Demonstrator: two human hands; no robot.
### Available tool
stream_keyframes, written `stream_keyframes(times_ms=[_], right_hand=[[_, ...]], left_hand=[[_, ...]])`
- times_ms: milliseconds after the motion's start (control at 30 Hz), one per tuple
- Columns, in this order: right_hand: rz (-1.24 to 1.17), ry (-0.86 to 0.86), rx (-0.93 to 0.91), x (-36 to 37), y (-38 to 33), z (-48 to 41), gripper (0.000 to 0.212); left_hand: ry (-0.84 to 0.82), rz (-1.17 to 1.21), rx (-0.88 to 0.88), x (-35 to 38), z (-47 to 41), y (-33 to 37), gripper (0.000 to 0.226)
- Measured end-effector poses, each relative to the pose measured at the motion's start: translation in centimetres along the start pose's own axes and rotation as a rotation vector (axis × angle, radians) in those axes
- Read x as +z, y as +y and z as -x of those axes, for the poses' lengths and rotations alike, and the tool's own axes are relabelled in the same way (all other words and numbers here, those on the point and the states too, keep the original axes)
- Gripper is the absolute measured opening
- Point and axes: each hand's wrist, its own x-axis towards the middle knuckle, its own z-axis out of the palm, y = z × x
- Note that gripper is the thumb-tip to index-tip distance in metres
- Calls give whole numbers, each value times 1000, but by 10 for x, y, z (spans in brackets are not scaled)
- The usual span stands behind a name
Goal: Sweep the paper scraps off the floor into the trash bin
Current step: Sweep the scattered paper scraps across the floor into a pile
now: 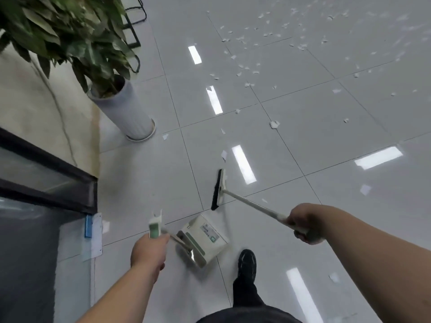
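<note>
Paper scraps (274, 124) lie mostly at one o'clock beyond the broom (218, 190), which the right hand (303, 223) grips; the left hand (147, 250) grips the dustpan (203, 238).

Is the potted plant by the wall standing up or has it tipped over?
Upright. The white pot sits base-down in its saucer, with the leaves above its rim.

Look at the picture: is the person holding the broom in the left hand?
No, the right hand grips the broom by its handle, while the left hand holds the dustpan.
</note>
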Motion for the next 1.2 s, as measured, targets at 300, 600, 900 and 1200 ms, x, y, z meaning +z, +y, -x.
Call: stream_keyframes(times_ms=[300,600,900,1200], right_hand=[[26,263,131,-133,21,-8,17],[21,305,193,-191,6,-15,8],[134,123,-113,-125,-87,19,15],[342,-4,-221,-28,-238,-4,22]], left_hand=[[-137,-53,110,86,-4,91,16],[-171,-74,173,114,-20,138,13],[-201,7,150,115,-56,180,17],[-146,26,94,69,-144,211,13]])
